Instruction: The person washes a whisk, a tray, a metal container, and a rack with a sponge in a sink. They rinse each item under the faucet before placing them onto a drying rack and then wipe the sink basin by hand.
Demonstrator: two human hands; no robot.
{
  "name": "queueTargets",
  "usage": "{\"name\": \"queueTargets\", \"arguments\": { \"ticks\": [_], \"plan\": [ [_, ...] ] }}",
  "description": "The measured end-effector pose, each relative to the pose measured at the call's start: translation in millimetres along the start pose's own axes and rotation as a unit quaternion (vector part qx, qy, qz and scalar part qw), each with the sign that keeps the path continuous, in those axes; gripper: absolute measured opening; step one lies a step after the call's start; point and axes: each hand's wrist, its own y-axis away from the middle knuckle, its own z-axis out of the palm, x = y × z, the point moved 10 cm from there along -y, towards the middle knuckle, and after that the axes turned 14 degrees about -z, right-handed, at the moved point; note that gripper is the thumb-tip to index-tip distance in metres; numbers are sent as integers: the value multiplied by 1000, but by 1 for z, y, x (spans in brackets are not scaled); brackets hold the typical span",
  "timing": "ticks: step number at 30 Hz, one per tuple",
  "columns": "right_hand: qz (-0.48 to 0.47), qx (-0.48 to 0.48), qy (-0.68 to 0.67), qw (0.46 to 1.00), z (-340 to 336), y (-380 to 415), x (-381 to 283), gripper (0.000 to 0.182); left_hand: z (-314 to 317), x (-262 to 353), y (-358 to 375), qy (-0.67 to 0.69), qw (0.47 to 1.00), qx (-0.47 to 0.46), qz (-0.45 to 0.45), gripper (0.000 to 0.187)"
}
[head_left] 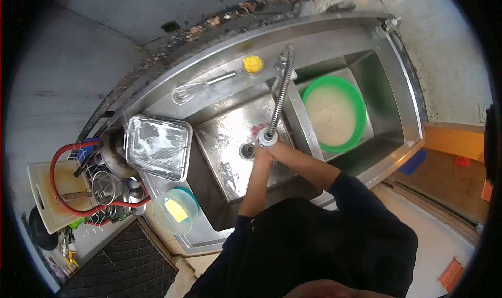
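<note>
Both my hands are over the left basin of a steel sink (pixel 225 136), just beneath the white spray head (pixel 266 137) of a coiled metal hose (pixel 281 96). My left hand (pixel 262 152) is at the near side of the spray head, largely covered by it. My right hand (pixel 273 147) is close against it, also partly covered. Some reddish fingers show at the spray head's far left edge, but whose hand they belong to is unclear. What the fingers hold, if anything, is hidden. The drain (pixel 247 151) lies just left of my hands on the wet basin floor.
A green tub (pixel 361 107) of cloudy liquid stands in the right basin. Behind lie a whisk (pixel 198 88) and a yellow scrubber (pixel 252 64). At left are a soapy metal tray (pixel 158 147), a bowl (pixel 162 222) with a yellow sponge (pixel 176 211), a red hose (pixel 53 177) and a cutting board (pixel 47 190).
</note>
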Motion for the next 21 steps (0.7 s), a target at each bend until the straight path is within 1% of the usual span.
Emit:
{"name": "queueTargets", "arguments": {
  "ticks": [1, 2, 3, 4, 5, 6, 7, 8, 9, 10, 11, 12, 13, 14, 15, 16, 17, 18, 19, 20, 21],
  "plan": [
    [71, 3, 26, 997, -5, 7, 21, 34, -26, -5, -45, 177, 950, -227, -120, 33],
    [77, 6, 29, 997, 6, 28, 24, 34, -53, -3, -56, 182, 950, -221, -120, 33],
    [-67, -25, 310, 948, 27, 57, -13, 33, -77, 22, -60, 97, 975, -199, -9, 27],
    [-209, -62, 558, 801, 55, 75, -44, 31, -74, 49, -50, 11, 979, -173, 106, 22],
    [-316, -260, 462, 787, 80, 55, -53, 25, -67, 52, -48, 15, 979, -166, 118, 22],
    [-402, -443, 332, 730, 90, 37, -71, 19, -36, 56, -32, 0, 991, -106, 79, 22],
    [-429, -441, 581, 532, 100, 9, -73, 29, -20, 57, -24, -13, 998, -47, 44, 22],
    [-315, -321, 581, 679, 127, -5, -126, 33, 14, 46, -20, 121, 951, -279, -59, 24],
    [-434, -349, 576, 599, 180, 9, -151, 34, 28, 38, -14, 65, 967, -242, -46, 28],
    [-542, -366, 559, 509, 221, 23, -159, 36, 52, 38, 29, 118, 992, 37, -33, 30],
    [-585, -391, 550, 450, 248, 25, -150, 39, 27, 26, 16, 127, 991, 46, -26, 30],
    [-626, -410, 538, 388, 272, 27, -137, 42, 26, -2, -8, 211, 956, -166, -117, 29],
    [-645, -377, 567, 346, 286, 9, -116, 42, 41, -12, -1, 278, 863, -374, -197, 29],
    [-662, -342, 594, 303, 292, -8, -96, 42, 64, -8, 20, 302, 870, -332, -203, 27],
    [-660, -348, 592, 305, 296, -17, -90, 42, 67, -8, 21, 306, 871, -329, -198, 27],
    [-598, -415, 633, 263, 300, -28, -65, 42, 86, -3, 32, 225, 861, -422, -176, 26],
    [-533, -476, 666, 215, 300, -38, -41, 41, 103, 1, 48, 137, 836, -509, -152, 26],
    [-531, -505, 647, 211, 295, -45, -26, 41, 106, 10, 51, 106, 873, -462, -114, 29],
    [-533, -507, 645, 210, 291, -33, -30, 41, 121, 19, 64, 104, 873, -463, -110, 29],
    [-488, -512, 646, 286, 277, -17, -39, 40, 96, 30, 47, 126, 964, -225, -69, 27],
    [-441, -514, 642, 359, 262, 0, -50, 40, 55, 40, 50, 140, 990, 27, -21, 26]
  ]
}}
